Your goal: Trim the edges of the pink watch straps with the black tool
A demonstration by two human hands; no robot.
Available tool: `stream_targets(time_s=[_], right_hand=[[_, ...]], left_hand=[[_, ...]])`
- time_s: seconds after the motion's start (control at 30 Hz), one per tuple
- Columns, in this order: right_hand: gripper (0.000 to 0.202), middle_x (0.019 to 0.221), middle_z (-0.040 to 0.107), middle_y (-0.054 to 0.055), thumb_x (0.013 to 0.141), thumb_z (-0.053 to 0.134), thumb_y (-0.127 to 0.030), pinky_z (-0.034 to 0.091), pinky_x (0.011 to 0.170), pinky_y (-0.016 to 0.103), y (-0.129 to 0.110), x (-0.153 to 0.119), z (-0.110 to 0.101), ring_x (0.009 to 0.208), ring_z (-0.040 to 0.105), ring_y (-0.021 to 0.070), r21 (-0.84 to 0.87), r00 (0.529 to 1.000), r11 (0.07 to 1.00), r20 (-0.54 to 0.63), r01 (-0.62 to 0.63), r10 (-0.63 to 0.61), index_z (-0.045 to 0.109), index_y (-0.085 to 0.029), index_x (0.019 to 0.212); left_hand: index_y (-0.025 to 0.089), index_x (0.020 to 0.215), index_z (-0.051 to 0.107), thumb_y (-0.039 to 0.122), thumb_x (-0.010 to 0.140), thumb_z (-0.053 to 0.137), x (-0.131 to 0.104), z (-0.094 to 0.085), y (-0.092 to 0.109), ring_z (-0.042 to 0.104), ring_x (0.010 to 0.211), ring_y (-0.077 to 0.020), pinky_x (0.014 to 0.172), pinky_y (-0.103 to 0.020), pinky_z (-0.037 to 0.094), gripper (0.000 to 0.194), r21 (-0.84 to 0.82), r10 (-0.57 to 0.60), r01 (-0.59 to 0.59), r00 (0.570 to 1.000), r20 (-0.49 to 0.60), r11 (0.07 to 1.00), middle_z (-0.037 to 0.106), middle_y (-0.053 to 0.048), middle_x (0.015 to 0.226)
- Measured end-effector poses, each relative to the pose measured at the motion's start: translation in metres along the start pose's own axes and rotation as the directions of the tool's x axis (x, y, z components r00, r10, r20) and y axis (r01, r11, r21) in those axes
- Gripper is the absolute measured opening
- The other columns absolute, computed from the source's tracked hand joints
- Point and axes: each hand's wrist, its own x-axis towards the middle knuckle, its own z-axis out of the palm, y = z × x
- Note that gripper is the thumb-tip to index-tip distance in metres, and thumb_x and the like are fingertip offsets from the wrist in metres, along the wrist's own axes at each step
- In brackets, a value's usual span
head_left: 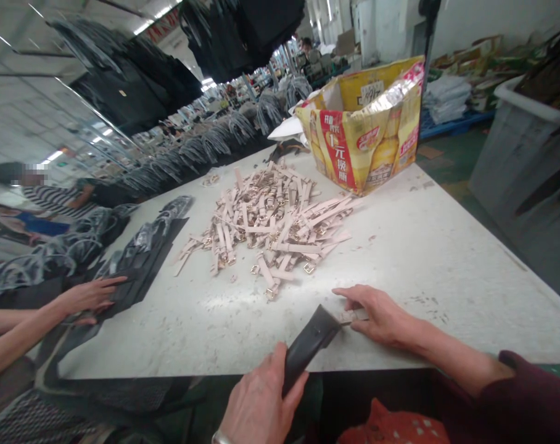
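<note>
My left hand [264, 394], at the bottom centre, is wrapped round a dark, flat, strap-like piece [310, 342] that points up and to the right over the table's front edge. Just right of its far end is my right hand [377, 314], fingers bent and pinched near a small thin item by the dark piece's tip; what that item is, I cannot make out. Beyond both hands a heap of pale pink straps with metal buckles [261, 216] lies on the white table [400, 246].
A yellow printed carton [363, 129] stands at the table's back right. On the left, another person's hands [88, 302] touch dark pieces [145, 271] on the table. A grey bin [525, 148] stands at the right. Dark items [127, 86] hang overhead.
</note>
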Motion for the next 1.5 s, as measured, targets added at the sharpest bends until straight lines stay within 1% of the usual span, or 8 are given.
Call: stream_targets(time_s=[0.27, 0.5, 0.6, 0.73, 0.97, 1.13, 1.33, 1.5], right_hand=[[0.060, 0.091, 0.063, 0.005, 0.070, 0.060, -0.014, 0.042, 0.076, 0.030, -0.002, -0.001, -0.002, 0.081, 0.056, 0.0176, 0.005, 1.000, 1.000, -0.015, 0.017, -0.017, 0.048, -0.018, 0.129], [0.072, 0.091, 0.063, 0.003, 0.062, 0.058, -0.007, 0.042, 0.078, 0.030, 0.001, -0.002, 0.002, 0.083, 0.055, 0.0174, -0.010, 0.999, 1.000, -0.034, 0.017, -0.017, 0.045, -0.020, 0.131], [0.071, 0.091, 0.063, 0.003, 0.062, 0.058, -0.007, 0.042, 0.077, 0.030, 0.001, -0.001, 0.002, 0.082, 0.055, 0.0172, -0.015, 1.000, 1.000, -0.029, 0.009, -0.009, 0.046, -0.020, 0.131], [0.070, 0.091, 0.063, 0.004, 0.062, 0.059, -0.008, 0.042, 0.077, 0.030, 0.001, -0.001, 0.002, 0.082, 0.055, 0.0175, -0.012, 1.000, 1.000, -0.021, 0.003, -0.004, 0.046, -0.020, 0.130], [0.064, 0.093, 0.063, 0.005, 0.066, 0.059, -0.011, 0.042, 0.078, 0.030, -0.001, -0.001, -0.001, 0.083, 0.055, 0.0176, -0.003, 0.999, 1.000, -0.009, 0.031, -0.031, 0.048, -0.019, 0.128], [0.069, 0.092, 0.062, 0.004, 0.063, 0.058, -0.009, 0.042, 0.077, 0.030, -0.002, -0.002, -0.002, 0.083, 0.055, 0.0177, -0.019, 1.000, 1.000, -0.014, 0.020, -0.020, 0.045, -0.020, 0.130], [0.062, 0.091, 0.063, 0.006, 0.063, 0.056, -0.011, 0.043, 0.080, 0.033, -0.004, -0.002, -0.002, 0.084, 0.055, 0.0191, -0.030, 0.997, 0.997, -0.024, 0.067, -0.068, 0.051, -0.014, 0.124], [0.060, 0.092, 0.063, 0.006, 0.064, 0.052, -0.009, 0.044, 0.079, 0.033, -0.001, -0.002, -0.001, 0.082, 0.056, 0.0179, -0.007, 0.997, 0.997, -0.036, 0.071, -0.071, 0.050, -0.015, 0.124]], left_hand=[[0.021, 0.100, 0.050, 0.038, 0.088, 0.040, 0.009, 0.000, 0.020, 0.067, 0.079, -0.0215, 0.062, -0.025, 0.043, 0.024, 0.015, 0.046, -0.046, 0.998, -0.053, 0.999, 0.068, -0.004, 0.083], [0.020, 0.100, 0.048, 0.040, 0.089, 0.036, 0.014, 0.000, 0.000, 0.067, 0.077, -0.0221, 0.063, -0.027, 0.043, 0.026, 0.000, -0.014, 0.014, 0.989, -0.149, 1.000, 0.068, -0.005, 0.080], [0.021, 0.098, 0.048, 0.040, 0.089, 0.037, 0.004, 0.000, -0.007, 0.067, 0.076, -0.0209, 0.062, -0.026, 0.043, 0.024, 0.003, -0.010, 0.010, 0.995, -0.098, 1.000, 0.069, -0.004, 0.079], [0.023, 0.097, 0.050, 0.040, 0.089, 0.038, -0.006, 0.002, 0.000, 0.068, 0.076, -0.0201, 0.060, -0.024, 0.042, 0.023, 0.032, 0.024, -0.024, 1.000, 0.000, 0.999, 0.069, -0.004, 0.083], [0.021, 0.099, 0.050, 0.039, 0.087, 0.041, 0.008, -0.001, 0.018, 0.068, 0.077, -0.0216, 0.061, -0.025, 0.043, 0.023, 0.026, 0.060, -0.058, 0.996, -0.064, 0.998, 0.069, -0.005, 0.081], [0.020, 0.102, 0.048, 0.041, 0.087, 0.040, 0.020, -0.007, 0.012, 0.067, 0.080, -0.0205, 0.063, -0.025, 0.042, 0.027, 0.006, 0.021, -0.020, 0.995, -0.102, 1.000, 0.069, -0.006, 0.083], [0.022, 0.100, 0.049, 0.041, 0.088, 0.039, 0.003, -0.001, -0.002, 0.068, 0.075, -0.0215, 0.061, -0.025, 0.043, 0.024, -0.021, 0.019, -0.020, 0.999, -0.041, 1.000, 0.070, -0.004, 0.079], [0.022, 0.101, 0.049, 0.039, 0.088, 0.039, -0.003, 0.003, 0.008, 0.068, 0.079, -0.0224, 0.063, -0.026, 0.043, 0.024, 0.020, 0.018, -0.017, 0.999, -0.039, 1.000, 0.070, -0.005, 0.082]])
